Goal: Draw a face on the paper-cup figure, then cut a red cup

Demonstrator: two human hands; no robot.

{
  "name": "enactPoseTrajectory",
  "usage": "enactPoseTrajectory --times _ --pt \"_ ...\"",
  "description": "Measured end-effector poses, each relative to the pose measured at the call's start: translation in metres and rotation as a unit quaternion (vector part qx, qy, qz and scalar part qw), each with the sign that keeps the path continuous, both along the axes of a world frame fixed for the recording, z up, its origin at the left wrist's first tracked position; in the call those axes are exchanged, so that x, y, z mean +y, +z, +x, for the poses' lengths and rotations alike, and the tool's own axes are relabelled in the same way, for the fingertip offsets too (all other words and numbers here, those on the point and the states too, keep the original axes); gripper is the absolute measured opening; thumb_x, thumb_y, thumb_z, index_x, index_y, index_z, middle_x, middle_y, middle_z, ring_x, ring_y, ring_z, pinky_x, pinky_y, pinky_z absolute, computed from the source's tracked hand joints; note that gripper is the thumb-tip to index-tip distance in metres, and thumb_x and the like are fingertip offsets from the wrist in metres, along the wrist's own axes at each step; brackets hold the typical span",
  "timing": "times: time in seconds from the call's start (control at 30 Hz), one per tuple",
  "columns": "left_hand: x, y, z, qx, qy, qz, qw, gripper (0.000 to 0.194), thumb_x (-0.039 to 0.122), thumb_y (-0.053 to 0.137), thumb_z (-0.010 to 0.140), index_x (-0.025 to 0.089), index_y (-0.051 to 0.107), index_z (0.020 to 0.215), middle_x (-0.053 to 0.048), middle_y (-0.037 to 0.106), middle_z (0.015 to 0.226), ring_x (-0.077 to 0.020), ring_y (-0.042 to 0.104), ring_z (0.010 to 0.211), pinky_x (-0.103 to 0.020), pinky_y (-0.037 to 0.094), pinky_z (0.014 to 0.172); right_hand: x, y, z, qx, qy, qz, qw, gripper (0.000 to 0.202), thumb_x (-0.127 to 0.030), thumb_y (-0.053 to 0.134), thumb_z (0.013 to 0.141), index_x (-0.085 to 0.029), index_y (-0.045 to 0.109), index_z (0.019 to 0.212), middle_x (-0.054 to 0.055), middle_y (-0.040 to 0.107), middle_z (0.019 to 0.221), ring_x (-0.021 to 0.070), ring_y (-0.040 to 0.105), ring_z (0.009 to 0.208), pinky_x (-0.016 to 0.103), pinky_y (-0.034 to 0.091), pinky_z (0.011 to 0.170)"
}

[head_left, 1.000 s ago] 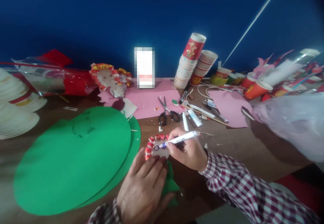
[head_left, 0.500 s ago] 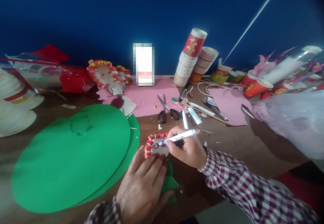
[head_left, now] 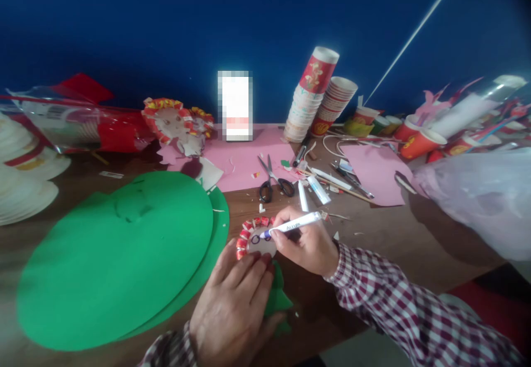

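White marker (head_left: 296, 222) reads "Acrylic"; right hand (head_left: 309, 244) grips it, fingers closed, tip at the disc (head_left: 262, 246). Left hand (head_left: 234, 300): fingers extended together, tips pressing the disc's near edge, beyond the fingertips.

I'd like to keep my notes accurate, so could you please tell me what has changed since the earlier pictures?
Only slightly: the view has tilted, and the rear end of the white marker has edged left in the right hand. Nothing was taken hold of or let go. The left hand stays on the red-rimmed disc; the scissors and stacked cups look unmoved.
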State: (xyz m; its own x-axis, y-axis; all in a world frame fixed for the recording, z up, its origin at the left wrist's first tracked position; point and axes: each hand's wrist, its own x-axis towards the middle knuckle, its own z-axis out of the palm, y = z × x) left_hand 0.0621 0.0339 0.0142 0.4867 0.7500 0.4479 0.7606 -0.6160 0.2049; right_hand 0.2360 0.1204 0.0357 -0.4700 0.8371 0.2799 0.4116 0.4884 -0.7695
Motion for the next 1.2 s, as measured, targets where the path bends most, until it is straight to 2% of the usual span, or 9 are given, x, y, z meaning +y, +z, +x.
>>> enactPoseTrajectory --times 0.27,0.43,0.6,0.93,1.2 --pt "0.0018 0.0001 -0.0004 0.016 -0.011 0.02 1.0 0.037 0.041 0.051 0.082 0.014 0.065 0.103 -0.007 0.066 0.109 -0.0263 0.056 0.102 -0.051 0.016 0.11 -0.0001 0.0005 -0.0002 0.005 0.002 0.001 1.0 0.004 -0.018 0.056 0.081 -0.019 0.054 0.084 -0.002 0.058 0.066 0.0097 0.052 0.055 0.021 0.042 0.052" --pt "0.0002 -0.0008 0.0007 -0.008 0.004 -0.005 1.0 0.041 0.047 0.055 0.08 0.015 0.065 0.103 -0.007 0.066 0.111 -0.0264 0.055 0.104 -0.05 0.017 0.111 -0.0001 0.0017 -0.0006 0.001 0.008 -0.008 1.0 0.003 -0.019 0.056 0.081 -0.019 0.054 0.083 -0.003 0.056 0.063 0.0096 0.051 0.053 0.021 0.042 0.052" --pt "0.0005 -0.0014 0.0 -0.005 -0.007 0.009 1.0 0.036 0.041 0.055 0.08 0.016 0.065 0.104 -0.006 0.066 0.11 -0.0258 0.055 0.104 -0.051 0.018 0.11 -0.0002 0.0009 -0.0001 -0.005 0.007 -0.004 1.0 0.002 -0.02 0.055 0.082 -0.019 0.053 0.083 -0.002 0.056 0.064 0.0097 0.05 0.053 0.022 0.041 0.052" --pt "0.0001 -0.0007 0.0008 -0.01 -0.002 0.002 1.0 0.039 0.045 0.055 0.08 0.016 0.065 0.104 -0.006 0.066 0.111 -0.0256 0.055 0.106 -0.05 0.018 0.111 -0.0003 0.0013 0.0001 -0.004 0.001 0.001 1.0 0.004 -0.019 0.057 0.08 -0.019 0.053 0.08 -0.003 0.055 0.062 0.0095 0.05 0.052 0.022 0.041 0.051" --pt "0.0001 -0.0025 -0.0008 -0.002 -0.006 0.01 1.0 0.038 0.042 0.055 0.08 0.016 0.064 0.106 -0.006 0.066 0.111 -0.0261 0.055 0.105 -0.05 0.016 0.111 -0.0004 -0.0002 0.0014 0.026 -0.008 -0.056 0.998 0.005 -0.019 0.056 0.081 -0.02 0.051 0.083 -0.001 0.058 0.065 0.0107 0.053 0.052 0.021 0.043 0.048"
